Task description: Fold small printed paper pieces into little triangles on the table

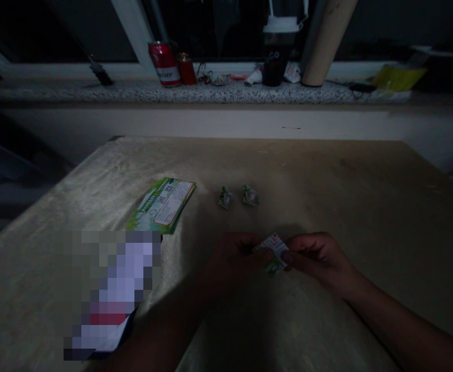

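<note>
A dim room holds a broad tan table [327, 181] under a speckled stone windowsill [94, 93] that carries a red drinks can [165, 63]. A flat stack of green-and-white printed leaflets [162, 205] lies on the table's left part. Near the front edge, the left hand [234, 258] and right hand [319, 258] meet, each grip pinched shut on a small folded white-and-green paper piece [275, 252] held between them just above the table. Beyond lie two tiny folded green paper shapes [225, 197] [250, 196], side by side.
</note>
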`<state>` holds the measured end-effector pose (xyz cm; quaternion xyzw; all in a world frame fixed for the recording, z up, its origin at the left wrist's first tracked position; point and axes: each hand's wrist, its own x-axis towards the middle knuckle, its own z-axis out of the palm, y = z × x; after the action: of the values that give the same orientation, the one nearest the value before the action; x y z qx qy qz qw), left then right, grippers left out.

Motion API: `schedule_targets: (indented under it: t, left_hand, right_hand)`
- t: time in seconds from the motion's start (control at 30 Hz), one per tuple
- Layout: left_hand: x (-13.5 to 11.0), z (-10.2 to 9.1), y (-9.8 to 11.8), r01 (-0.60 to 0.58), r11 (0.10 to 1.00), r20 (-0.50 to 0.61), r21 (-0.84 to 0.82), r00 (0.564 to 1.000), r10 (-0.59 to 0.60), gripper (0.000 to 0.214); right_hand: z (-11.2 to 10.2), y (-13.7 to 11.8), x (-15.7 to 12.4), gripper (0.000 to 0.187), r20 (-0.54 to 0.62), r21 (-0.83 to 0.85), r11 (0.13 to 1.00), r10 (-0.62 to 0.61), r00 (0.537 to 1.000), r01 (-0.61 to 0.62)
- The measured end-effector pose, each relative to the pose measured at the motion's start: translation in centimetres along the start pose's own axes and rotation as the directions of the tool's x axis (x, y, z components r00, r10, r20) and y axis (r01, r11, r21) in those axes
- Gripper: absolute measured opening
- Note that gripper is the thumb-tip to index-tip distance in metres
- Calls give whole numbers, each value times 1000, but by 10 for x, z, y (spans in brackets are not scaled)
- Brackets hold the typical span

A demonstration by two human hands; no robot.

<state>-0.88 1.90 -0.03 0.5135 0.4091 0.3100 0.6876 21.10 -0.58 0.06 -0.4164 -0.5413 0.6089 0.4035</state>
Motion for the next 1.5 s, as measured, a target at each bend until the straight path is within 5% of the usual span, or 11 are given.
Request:
schedule_targets:
  t: [0.27,0.63,0.77,0.87,1.03,1.5]
  left_hand:
    - [-2,3,6,31,994,152,-108,988,-15,38]
    - [-4,0,4,90,973,205,-214,978,-46,31]
    - [-4,-1,4,164,954,229,-250,968,-107,33]
    - [-7,2,7,257,917,294,-306,941,-166,34]
    - [-7,5,6,346,867,400,-358,896,-192,34]
    - [-2,2,9,104,981,227,-164,972,-65,45]
  right_hand:
    - [0,0,-3,23,88,64,997,-48,995,42]
    - [-2,0,-3,25,192,129,989,-97,977,73]
    - [-1,-1,-2,27,91,216,974,-89,992,68]
    - [1,-2,-1,17,27,123,985,-128,991,124]
    - [3,-2,0,15,149,-15,957,-285,947,290]
    - [1,-3,0,16,87,6,981,-193,977,193]
